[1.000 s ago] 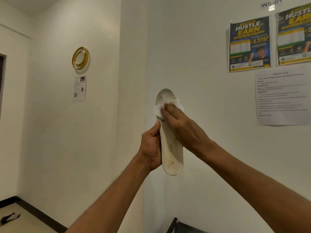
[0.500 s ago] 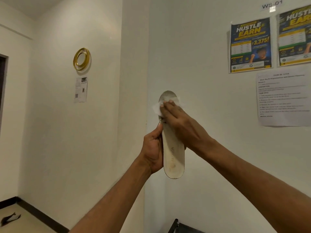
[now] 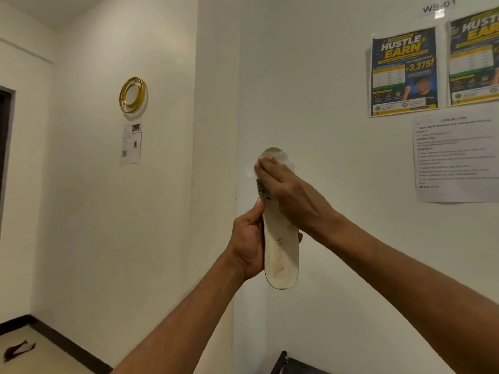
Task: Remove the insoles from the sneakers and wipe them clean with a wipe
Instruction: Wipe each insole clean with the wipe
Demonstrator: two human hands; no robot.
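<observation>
Looks like a plain indoor workstation room, kinda office-ish: bare white walls [image 3: 310,76], a "WS-01" label [image 3: 438,6], two "Hustle Earn" posters [image 3: 403,71], a printed task sheet [image 3: 456,155], and a gold ring decoration [image 3: 133,94].

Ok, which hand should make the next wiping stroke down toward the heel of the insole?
Right. The right hand presses the wipe flat against the toe end of the insole, so it can likely slide straight down. The left hand grips the insole at its middle, holding it upright.
</observation>
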